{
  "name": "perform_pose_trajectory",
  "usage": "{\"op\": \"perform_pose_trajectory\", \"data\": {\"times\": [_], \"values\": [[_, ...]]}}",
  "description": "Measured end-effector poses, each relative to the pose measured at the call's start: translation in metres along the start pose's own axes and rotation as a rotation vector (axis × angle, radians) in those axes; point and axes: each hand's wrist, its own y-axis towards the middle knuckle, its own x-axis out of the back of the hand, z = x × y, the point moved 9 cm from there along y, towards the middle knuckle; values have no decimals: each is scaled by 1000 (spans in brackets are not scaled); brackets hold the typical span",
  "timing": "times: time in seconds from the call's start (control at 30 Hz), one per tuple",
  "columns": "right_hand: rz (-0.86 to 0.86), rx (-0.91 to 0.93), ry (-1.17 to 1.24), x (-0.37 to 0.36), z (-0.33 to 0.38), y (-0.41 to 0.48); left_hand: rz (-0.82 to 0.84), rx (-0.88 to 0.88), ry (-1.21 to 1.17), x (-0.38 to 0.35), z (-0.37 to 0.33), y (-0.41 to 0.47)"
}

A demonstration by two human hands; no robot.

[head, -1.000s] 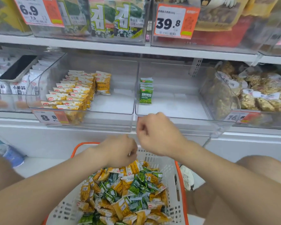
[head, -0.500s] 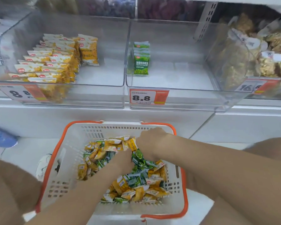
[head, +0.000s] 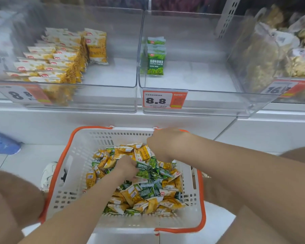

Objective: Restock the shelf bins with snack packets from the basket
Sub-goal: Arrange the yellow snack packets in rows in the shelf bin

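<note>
The snack packets, yellow and green mixed, lie heaped in the basket at lower centre. A second ago both hands were up at the bin fronts; now both are down in the heap, so I judge a fresh pick has begun. The left hand has its grip curled on a green packet. The right hand is knuckles-up at the heap's far edge; I cannot tell its grip. Above, the middle bin holds one short green stack and has plenty of room.
</note>
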Motion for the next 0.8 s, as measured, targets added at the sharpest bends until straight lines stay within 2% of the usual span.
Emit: {"op": "perform_pose_trajectory", "data": {"times": [0.1, 0.23, 0.37, 0.43, 0.57, 0.67, 0.8], "values": [[-49, 7, 9, 15, 0, -5, 19, 38, -317, 20, -11, -27], [-123, 15, 111, 33, -3, -14, 94, -72, -427, 47, -37, -62], [-160, 24, 183, 43, -10, -27, 240, -194, -335, 64, -77, -107], [-177, 60, 224, 52, -11, -35, 255, -282, -305, 76, -97, -126], [-323, 111, 352, 83, -20, -55, 212, -393, -338, 104, -120, -157], [-362, 109, 465, 95, -25, -67, 170, -450, -359, 122, -132, -176], [-420, 96, 622, 105, -34, -79, 88, -514, -223, 137, -155, -196]]}}
